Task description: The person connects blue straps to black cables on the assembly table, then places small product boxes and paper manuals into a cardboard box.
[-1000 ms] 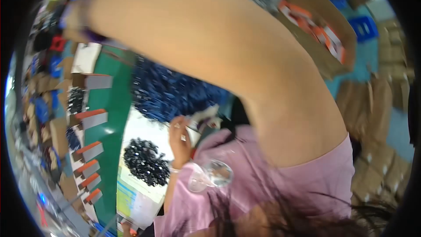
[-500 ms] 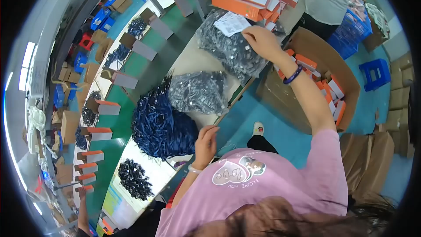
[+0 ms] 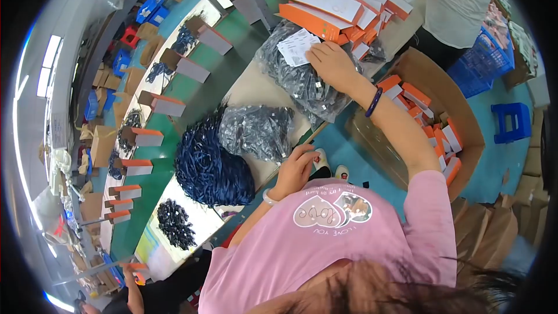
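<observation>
My right hand [image 3: 335,68], with a dark bracelet at the wrist, has its fingertips closed at the right edge of some white printed paper slips [image 3: 297,47]. The slips lie on a large clear plastic bag [image 3: 311,90] of dark items with small light ends. My left hand [image 3: 292,173], with a pale bracelet, is held low in front of my shirt with loosely bent fingers, and nothing shows in it. Nearest it is a smaller clear bag [image 3: 256,132] of similar items. Beside that bag lies a heap of dark blue cord-like strands [image 3: 210,166].
Orange-and-white boxes [image 3: 331,9] are stacked at the bench's far end. A large carton [image 3: 472,157] of such boxes stands right. Open boxes [image 3: 192,68] line the green conveyor [image 3: 229,75]. A small black pile [image 3: 175,225] lies near left. A co-worker [image 3: 459,9] stands far right.
My left hand has moved slightly up and right, near the bench edge. My right hand has shifted a little left and stays at the paper slips. The camera view has turned slightly.
</observation>
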A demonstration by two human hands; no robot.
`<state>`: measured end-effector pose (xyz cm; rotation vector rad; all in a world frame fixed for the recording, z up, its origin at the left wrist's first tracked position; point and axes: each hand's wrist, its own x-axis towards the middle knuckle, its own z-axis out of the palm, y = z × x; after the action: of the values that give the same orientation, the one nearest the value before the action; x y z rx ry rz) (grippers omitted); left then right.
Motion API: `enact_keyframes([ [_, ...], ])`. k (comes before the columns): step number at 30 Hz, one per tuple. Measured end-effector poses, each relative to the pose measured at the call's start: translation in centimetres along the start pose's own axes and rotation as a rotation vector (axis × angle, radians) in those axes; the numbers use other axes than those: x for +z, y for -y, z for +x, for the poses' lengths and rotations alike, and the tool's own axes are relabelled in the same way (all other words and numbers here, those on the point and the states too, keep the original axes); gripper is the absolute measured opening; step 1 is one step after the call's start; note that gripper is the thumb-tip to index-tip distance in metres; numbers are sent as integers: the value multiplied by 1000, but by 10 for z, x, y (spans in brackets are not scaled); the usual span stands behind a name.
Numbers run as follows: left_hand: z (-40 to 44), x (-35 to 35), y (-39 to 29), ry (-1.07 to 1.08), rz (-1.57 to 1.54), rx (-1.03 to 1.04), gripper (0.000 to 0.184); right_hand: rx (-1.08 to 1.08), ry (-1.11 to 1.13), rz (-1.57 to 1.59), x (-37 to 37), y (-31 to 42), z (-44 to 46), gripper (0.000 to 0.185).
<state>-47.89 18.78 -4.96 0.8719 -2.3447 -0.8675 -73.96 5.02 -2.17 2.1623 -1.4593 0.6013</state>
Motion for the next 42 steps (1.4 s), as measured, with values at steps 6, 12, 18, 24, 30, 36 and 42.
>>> enact_keyframes([
  [6,31,-2,26,15,-108,47,23,-157,-30,49,-17,-16,2,16],
  [12,54,8,50,58,-191,69,21,-9,108,138,-17,-14,-4,23],
  [18,72,15,47,185,-218,29,19,107,-69,116,-39,-8,-19,33],
  [24,81,46,37,271,-330,-151,19,841,-80,575,-65,-2,-116,20],
  [30,120,120,1,534,-382,-266,19,1310,186,898,-76,7,-251,26],
  [36,201,288,-12,676,-341,-210,21,1552,262,953,-84,-10,-354,28],
  [42,240,509,70,659,681,603,47,1899,54,940,-83,-29,-448,22],
])
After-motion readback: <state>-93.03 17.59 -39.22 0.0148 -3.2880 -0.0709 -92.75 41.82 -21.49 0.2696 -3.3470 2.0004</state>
